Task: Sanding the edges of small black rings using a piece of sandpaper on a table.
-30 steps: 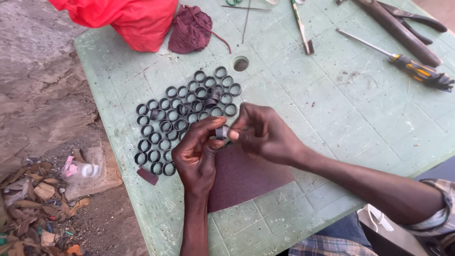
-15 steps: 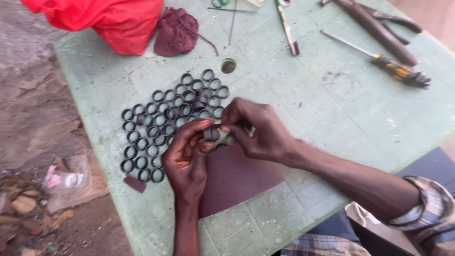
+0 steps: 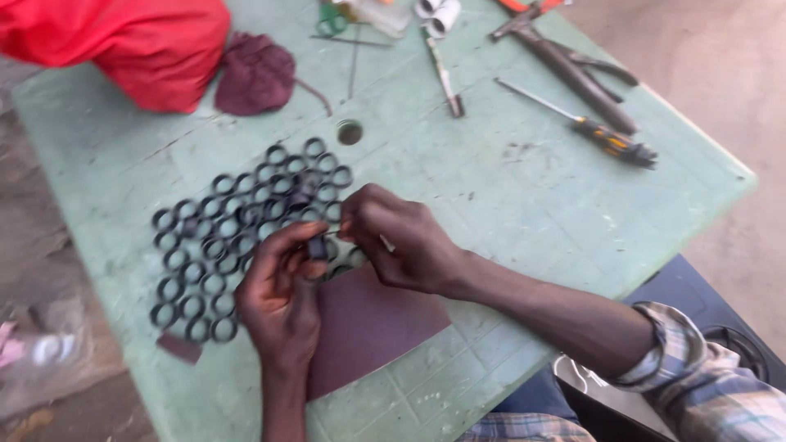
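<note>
A mat of several joined black rings (image 3: pixel 237 229) lies on the pale green table (image 3: pixel 508 205). My left hand (image 3: pixel 278 299) pinches a black ring (image 3: pixel 318 247) at the mat's near right edge. My right hand (image 3: pixel 401 241) meets it from the right, fingertips closed on something thin and pale at that ring; what it is I cannot make out. Under both hands lies a dark maroon sheet (image 3: pixel 368 327).
A red bag (image 3: pixel 139 45) and a maroon cloth pouch (image 3: pixel 255 75) sit at the far left. A screwdriver (image 3: pixel 598 131), pliers (image 3: pixel 573 65), a thin metal tool (image 3: pixel 444 78) and white rolls (image 3: pixel 438 12) lie at the back. The table has a small round hole (image 3: pixel 350 132).
The view has shifted, so the table sits more to the right in frame. Both hands stay together at the ring mat's edge with small finger movements.
</note>
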